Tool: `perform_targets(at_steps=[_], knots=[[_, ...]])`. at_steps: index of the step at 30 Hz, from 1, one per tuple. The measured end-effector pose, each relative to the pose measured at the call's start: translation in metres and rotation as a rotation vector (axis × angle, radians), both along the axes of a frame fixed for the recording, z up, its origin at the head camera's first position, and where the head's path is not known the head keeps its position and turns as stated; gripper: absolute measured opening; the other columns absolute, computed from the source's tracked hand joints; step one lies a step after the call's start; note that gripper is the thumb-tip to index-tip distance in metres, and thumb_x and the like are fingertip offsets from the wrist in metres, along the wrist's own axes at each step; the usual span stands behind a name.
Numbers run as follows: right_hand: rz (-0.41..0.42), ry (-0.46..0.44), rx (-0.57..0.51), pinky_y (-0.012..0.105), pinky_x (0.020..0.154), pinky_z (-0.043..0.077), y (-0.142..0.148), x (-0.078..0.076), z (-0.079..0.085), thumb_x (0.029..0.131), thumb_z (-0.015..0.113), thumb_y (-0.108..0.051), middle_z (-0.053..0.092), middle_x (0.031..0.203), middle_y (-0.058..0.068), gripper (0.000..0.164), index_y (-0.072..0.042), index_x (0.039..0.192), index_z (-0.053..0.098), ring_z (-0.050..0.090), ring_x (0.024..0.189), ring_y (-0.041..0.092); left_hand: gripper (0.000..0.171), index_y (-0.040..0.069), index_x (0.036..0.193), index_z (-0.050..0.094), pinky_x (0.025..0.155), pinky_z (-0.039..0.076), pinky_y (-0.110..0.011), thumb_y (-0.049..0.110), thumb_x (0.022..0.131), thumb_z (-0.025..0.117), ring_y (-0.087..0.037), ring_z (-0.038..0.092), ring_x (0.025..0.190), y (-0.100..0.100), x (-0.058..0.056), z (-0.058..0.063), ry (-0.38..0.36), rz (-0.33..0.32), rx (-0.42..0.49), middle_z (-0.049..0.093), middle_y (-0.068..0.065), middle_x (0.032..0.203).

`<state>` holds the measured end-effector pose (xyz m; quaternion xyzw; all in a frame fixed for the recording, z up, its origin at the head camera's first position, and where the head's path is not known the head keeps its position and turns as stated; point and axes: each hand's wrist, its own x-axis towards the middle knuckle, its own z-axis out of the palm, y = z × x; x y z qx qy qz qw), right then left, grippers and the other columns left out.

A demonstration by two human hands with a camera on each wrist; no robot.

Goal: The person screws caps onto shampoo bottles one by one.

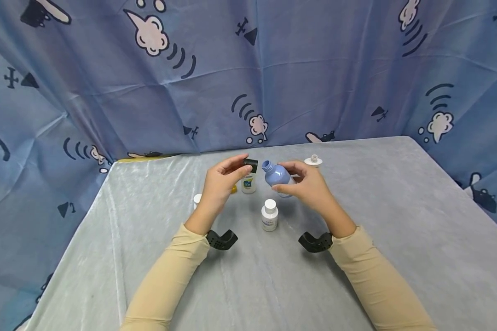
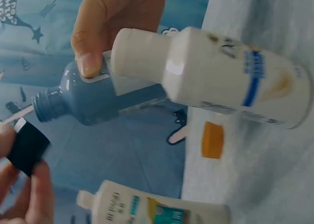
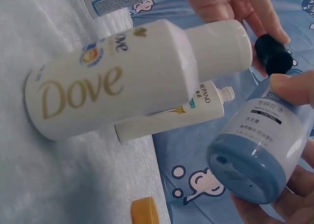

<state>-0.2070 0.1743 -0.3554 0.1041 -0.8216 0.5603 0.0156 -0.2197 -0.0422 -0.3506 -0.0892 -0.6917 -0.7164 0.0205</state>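
Observation:
My left hand (image 1: pixel 221 181) pinches a black bottle cap (image 2: pixel 28 146) between thumb and fingers. A blue bottle (image 3: pixel 255 145) with a white label is gripped in my right hand (image 1: pixel 308 184), tilted with its open, threaded mouth (image 1: pixel 267 165) towards the cap. Cap and mouth are apart in the head view. Nearer to me, between the wrists, a white Dove bottle (image 1: pixel 269 216) stands upright with its white cap on. Past the left fingertips stands a small bottle (image 1: pixel 248 184) with a green and blue label, its top hidden behind the black cap.
An orange cap (image 2: pixel 212 140) lies on the grey cloth-covered table (image 1: pixel 265 285), partly behind my left hand. Beyond my right hand is a white bottle (image 1: pixel 313 160) with a bare neck. A white-topped item (image 1: pixel 197 198) shows beside my left wrist. A patterned blue curtain (image 1: pixel 215 69) hangs behind.

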Motion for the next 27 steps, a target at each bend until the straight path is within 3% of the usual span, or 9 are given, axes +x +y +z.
perform_targets(at_steps=[2, 4, 6, 9, 13, 16, 22, 27], knots=[[-0.002, -0.006, 0.003, 0.038, 0.089, 0.05, 0.0, 0.001, 0.0, 0.071, 0.081, -0.019, 0.059, 0.121, 0.007, 0.057, -0.009, 0.122, 0.058, 0.057, 0.103, 0.02, 0.036, 0.014, 0.114, 0.066, 0.082, 0.051, -0.02, 0.022, 0.079, 0.074, -0.011, 0.062, 0.099, 0.003, 0.0, 0.003, 0.015, 0.015, -0.02, 0.067, -0.005, 0.108], [-0.002, -0.01, 0.012, 0.035, 0.085, 0.051, 0.001, 0.001, 0.001, 0.071, 0.081, -0.021, 0.059, 0.121, 0.006, 0.057, -0.011, 0.123, 0.058, 0.057, 0.102, 0.02, 0.035, 0.013, 0.112, 0.066, 0.067, 0.051, -0.016, 0.021, 0.079, 0.075, -0.009, 0.062, 0.094, 0.005, 0.0, 0.006, 0.019, 0.035, -0.028, 0.067, -0.006, 0.107], [0.003, -0.015, 0.022, 0.031, 0.082, 0.051, 0.001, 0.001, 0.001, 0.072, 0.081, -0.024, 0.059, 0.122, 0.005, 0.058, -0.012, 0.124, 0.059, 0.058, 0.1, 0.02, 0.034, 0.01, 0.109, 0.065, 0.053, 0.045, -0.014, 0.019, 0.078, 0.075, -0.008, 0.063, 0.089, 0.007, 0.001, 0.007, 0.012, 0.048, -0.011, 0.067, -0.007, 0.106], [0.014, -0.023, 0.02, 0.029, 0.077, 0.052, 0.002, 0.002, 0.001, 0.072, 0.08, -0.025, 0.059, 0.123, 0.004, 0.059, -0.013, 0.125, 0.058, 0.058, 0.098, 0.021, 0.033, 0.007, 0.107, 0.065, 0.046, 0.038, -0.015, 0.017, 0.078, 0.076, -0.009, 0.063, 0.085, 0.008, 0.001, 0.006, 0.006, 0.055, 0.012, 0.068, -0.009, 0.103], [0.015, -0.035, 0.018, 0.03, 0.073, 0.053, 0.003, 0.002, 0.002, 0.072, 0.081, -0.024, 0.059, 0.123, 0.004, 0.06, -0.013, 0.126, 0.058, 0.058, 0.095, 0.022, 0.037, 0.004, 0.108, 0.066, 0.067, 0.051, -0.016, 0.02, 0.077, 0.076, -0.012, 0.064, 0.093, 0.008, -0.001, 0.003, 0.035, 0.053, 0.021, 0.068, -0.01, 0.104], [0.016, -0.038, 0.028, 0.03, 0.073, 0.052, 0.003, 0.001, 0.002, 0.071, 0.081, -0.024, 0.059, 0.122, 0.005, 0.06, -0.014, 0.126, 0.058, 0.058, 0.094, 0.022, 0.039, 0.004, 0.109, 0.066, 0.078, 0.052, -0.019, 0.023, 0.077, 0.077, -0.013, 0.064, 0.096, 0.008, -0.002, 0.002, 0.05, 0.059, 0.012, 0.068, -0.008, 0.106], [0.031, -0.041, 0.033, 0.032, 0.073, 0.052, 0.001, 0.001, 0.003, 0.071, 0.081, -0.023, 0.06, 0.121, 0.005, 0.06, -0.014, 0.126, 0.058, 0.058, 0.092, 0.023, 0.039, 0.004, 0.109, 0.067, 0.074, 0.053, -0.019, 0.024, 0.077, 0.077, -0.013, 0.065, 0.094, 0.01, -0.002, 0.002, 0.066, 0.051, -0.007, 0.068, -0.006, 0.106], [0.027, -0.035, 0.045, 0.032, 0.074, 0.052, 0.0, 0.003, 0.004, 0.072, 0.08, -0.022, 0.059, 0.123, 0.005, 0.06, -0.014, 0.127, 0.058, 0.058, 0.094, 0.023, 0.038, 0.006, 0.108, 0.068, 0.08, 0.054, -0.025, 0.024, 0.076, 0.077, -0.013, 0.065, 0.095, 0.012, 0.0, 0.002, 0.097, 0.03, -0.057, 0.068, -0.006, 0.105]])
